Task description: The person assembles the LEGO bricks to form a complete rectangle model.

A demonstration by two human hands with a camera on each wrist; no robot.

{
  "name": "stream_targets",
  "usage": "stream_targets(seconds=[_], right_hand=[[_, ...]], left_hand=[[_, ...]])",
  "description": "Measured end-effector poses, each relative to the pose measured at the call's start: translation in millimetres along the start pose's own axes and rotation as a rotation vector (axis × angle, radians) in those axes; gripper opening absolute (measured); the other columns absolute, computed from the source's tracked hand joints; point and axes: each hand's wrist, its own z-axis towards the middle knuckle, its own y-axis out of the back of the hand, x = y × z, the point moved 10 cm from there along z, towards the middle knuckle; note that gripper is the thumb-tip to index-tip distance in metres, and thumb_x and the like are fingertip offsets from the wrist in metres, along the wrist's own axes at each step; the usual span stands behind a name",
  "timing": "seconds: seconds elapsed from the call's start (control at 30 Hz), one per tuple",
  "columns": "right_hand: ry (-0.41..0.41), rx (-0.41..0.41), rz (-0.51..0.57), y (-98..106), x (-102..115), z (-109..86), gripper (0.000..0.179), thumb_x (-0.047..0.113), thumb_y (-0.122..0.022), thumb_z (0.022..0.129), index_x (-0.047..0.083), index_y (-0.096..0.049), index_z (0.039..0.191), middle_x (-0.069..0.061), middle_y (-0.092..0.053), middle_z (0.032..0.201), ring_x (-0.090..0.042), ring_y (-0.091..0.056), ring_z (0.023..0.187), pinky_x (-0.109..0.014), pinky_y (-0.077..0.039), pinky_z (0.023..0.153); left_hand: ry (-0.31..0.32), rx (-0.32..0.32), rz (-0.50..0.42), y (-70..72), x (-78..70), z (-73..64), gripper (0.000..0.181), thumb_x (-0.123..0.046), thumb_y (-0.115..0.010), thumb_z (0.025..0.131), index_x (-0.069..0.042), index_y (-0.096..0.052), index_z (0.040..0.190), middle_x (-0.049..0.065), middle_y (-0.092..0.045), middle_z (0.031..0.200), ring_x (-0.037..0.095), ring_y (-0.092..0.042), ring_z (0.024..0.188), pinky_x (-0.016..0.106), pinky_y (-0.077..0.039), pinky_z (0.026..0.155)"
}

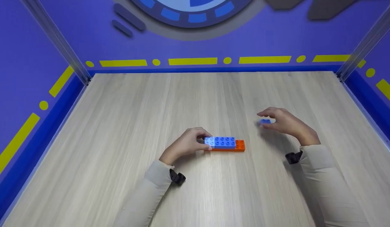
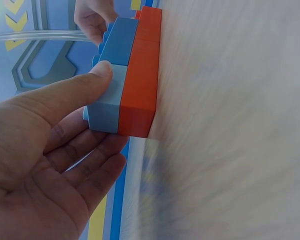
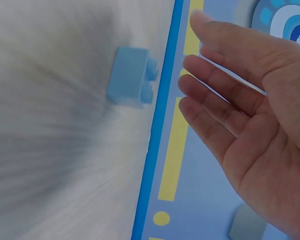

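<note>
On table (image 1: 144,104), left hand (image 1: 188,141) pinching brick stack (image 1: 225,142), right hand (image 1: 286,123) unclenched, wrist view alone suggesting block (image 3: 127,76) untouched

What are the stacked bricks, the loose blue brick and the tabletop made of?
The stacked bricks and loose blue brick look like hard plastic, smooth with a slight sheen: crisp edges, moulded studs. The tabletop shows pale, streaky grain and soft shine; possibly wood, possibly printed laminate.
</note>
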Motion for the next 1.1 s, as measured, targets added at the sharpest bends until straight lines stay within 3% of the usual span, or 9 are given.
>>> stream_targets(seconds=[0.3,0.57,1.1], right_hand=[[-0.017,0.018,0.007,-1.4,-11.7,-1.3,0.043,0.005,-0.07,0.084,-0.006,-0.059,0.125,-0.024,-0.061,0.121,-0.04,-0.055,0.11,-0.055,-0.045,0.093],[-0.107,0.063,0.024,-4.6,-25.5,-1.5,0.044,0.006,-0.069,0.085,-0.005,-0.058,0.127,-0.025,-0.059,0.126,-0.041,-0.053,0.114,-0.057,-0.043,0.097],[-0.119,0.088,0.008,-9.3,-32.0,-1.8,0.045,0.006,-0.07,0.085,-0.007,-0.058,0.126,-0.027,-0.058,0.126,-0.043,-0.054,0.115,-0.056,-0.044,0.097]], left_hand=[[0.004,0.007,-0.019,-1.1,0.1,0.8,0.033,-0.014,-0.078,0.079,-0.006,-0.07,0.109,0.004,-0.067,0.108,0.015,-0.059,0.1,0.036,-0.049,0.093],[0.009,0.003,-0.03,-0.4,1.2,0.4,0.032,-0.014,-0.079,0.078,-0.007,-0.07,0.108,0.003,-0.066,0.107,0.014,-0.057,0.098,0.037,-0.049,0.094],[0.021,0.005,-0.025,-1.1,2.3,0.6,0.033,-0.014,-0.078,0.079,-0.006,-0.069,0.109,0.004,-0.066,0.108,0.016,-0.058,0.099,0.037,-0.049,0.093]])
